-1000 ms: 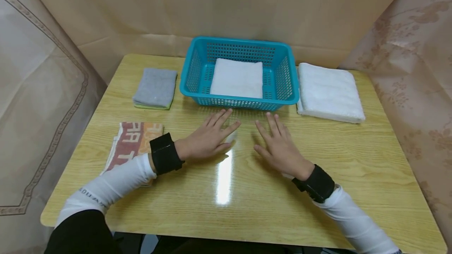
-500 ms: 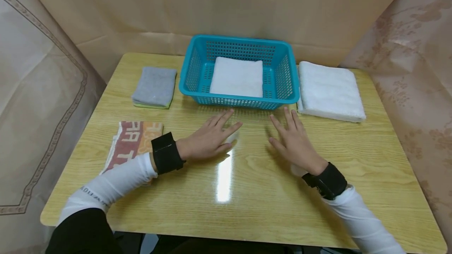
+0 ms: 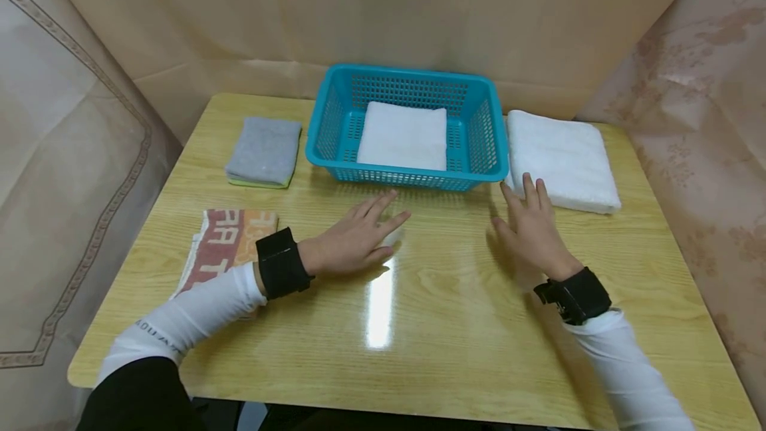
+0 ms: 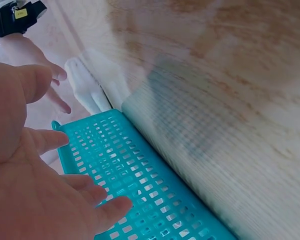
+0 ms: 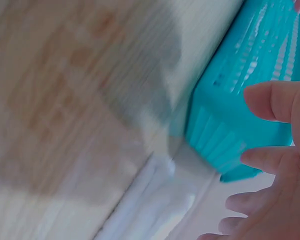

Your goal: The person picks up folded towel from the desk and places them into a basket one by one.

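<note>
While hands [image 3: 350, 239] [image 3: 532, 231] splay, towel [image 3: 230, 238] reads "T".

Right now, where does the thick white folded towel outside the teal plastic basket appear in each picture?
Head: the thick white folded towel is right of centre, beside the teal plastic basket.
Left wrist: upper left, blurred, past the basket's end.
Right wrist: bottom centre, blurred, cut off by the lower edge.
Shared landmark: the basket, visible in all three.

We see a creased beige drape [image 3: 395, 12] behind the table [image 3: 455, 364], a bordered curtain [image 3: 66, 171] at left, an apparently floral curtain [image 3: 706, 125] at right.
</note>
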Action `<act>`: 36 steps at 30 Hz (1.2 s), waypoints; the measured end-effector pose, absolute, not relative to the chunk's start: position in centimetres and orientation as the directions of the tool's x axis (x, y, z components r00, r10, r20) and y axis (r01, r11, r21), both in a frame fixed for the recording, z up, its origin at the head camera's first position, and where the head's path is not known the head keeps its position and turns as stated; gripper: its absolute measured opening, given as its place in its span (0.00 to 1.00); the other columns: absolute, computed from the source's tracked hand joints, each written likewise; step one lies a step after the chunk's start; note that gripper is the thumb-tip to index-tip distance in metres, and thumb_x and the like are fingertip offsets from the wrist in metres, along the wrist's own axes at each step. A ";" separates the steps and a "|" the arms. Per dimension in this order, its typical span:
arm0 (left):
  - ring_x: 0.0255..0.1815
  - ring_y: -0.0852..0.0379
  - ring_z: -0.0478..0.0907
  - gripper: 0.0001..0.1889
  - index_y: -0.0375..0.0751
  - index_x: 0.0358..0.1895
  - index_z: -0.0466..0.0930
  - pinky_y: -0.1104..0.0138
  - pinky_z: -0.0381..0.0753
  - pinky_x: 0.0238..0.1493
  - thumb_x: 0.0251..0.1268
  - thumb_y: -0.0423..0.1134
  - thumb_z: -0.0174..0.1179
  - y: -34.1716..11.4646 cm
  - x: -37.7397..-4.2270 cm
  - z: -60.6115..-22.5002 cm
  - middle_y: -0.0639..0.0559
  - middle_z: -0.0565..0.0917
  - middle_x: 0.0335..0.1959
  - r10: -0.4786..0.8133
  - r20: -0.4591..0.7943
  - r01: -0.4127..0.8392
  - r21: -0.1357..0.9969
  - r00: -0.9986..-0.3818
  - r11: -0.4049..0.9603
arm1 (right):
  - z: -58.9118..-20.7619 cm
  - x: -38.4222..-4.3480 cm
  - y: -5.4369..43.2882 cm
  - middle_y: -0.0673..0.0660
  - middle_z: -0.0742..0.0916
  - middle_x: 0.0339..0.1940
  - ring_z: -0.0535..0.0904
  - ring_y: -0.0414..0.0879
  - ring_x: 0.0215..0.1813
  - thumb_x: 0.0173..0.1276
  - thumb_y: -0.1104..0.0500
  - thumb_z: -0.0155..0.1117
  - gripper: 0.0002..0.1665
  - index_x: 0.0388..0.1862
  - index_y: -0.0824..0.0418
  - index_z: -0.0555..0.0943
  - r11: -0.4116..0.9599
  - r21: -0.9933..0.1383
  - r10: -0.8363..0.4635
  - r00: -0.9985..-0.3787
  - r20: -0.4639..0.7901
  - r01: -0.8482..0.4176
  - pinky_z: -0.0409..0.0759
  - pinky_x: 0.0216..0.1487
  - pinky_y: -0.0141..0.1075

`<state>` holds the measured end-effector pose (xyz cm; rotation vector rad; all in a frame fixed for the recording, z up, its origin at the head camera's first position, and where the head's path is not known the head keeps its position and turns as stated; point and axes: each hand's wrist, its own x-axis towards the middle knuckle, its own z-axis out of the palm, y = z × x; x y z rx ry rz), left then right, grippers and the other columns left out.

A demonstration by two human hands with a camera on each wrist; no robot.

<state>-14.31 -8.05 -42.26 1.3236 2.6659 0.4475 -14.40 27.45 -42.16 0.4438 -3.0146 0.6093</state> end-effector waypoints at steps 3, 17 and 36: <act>0.80 0.37 0.42 0.35 0.40 0.80 0.51 0.45 0.51 0.75 0.77 0.47 0.52 -8.1 -14.3 -42.2 0.32 0.40 0.80 0.796 0.024 0.758 0.321 -0.605 0.567 | -42.1 -15.0 28.3 0.82 0.46 0.76 0.35 0.79 0.76 0.74 0.58 0.58 0.40 0.77 0.73 0.56 0.889 -0.367 -0.255 -0.962 0.099 -0.273 0.39 0.69 0.72; 0.80 0.37 0.42 0.34 0.41 0.80 0.51 0.45 0.50 0.75 0.78 0.47 0.51 -8.2 -14.3 -42.1 0.33 0.39 0.80 0.799 0.010 0.754 0.338 -0.601 0.563 | -42.0 -18.2 30.4 0.80 0.41 0.77 0.30 0.77 0.76 0.77 0.52 0.53 0.42 0.78 0.71 0.50 0.925 -0.363 -0.120 -0.993 0.011 -0.116 0.36 0.68 0.74; 0.78 0.36 0.50 0.32 0.38 0.77 0.58 0.46 0.54 0.74 0.76 0.46 0.55 -8.2 -15.0 -41.7 0.29 0.48 0.78 0.813 0.104 0.798 0.299 -0.573 0.524 | -42.7 -21.6 31.7 0.79 0.30 0.75 0.21 0.79 0.73 0.75 0.31 0.41 0.55 0.81 0.61 0.31 0.953 -0.301 -0.047 -0.960 -0.277 0.040 0.31 0.61 0.79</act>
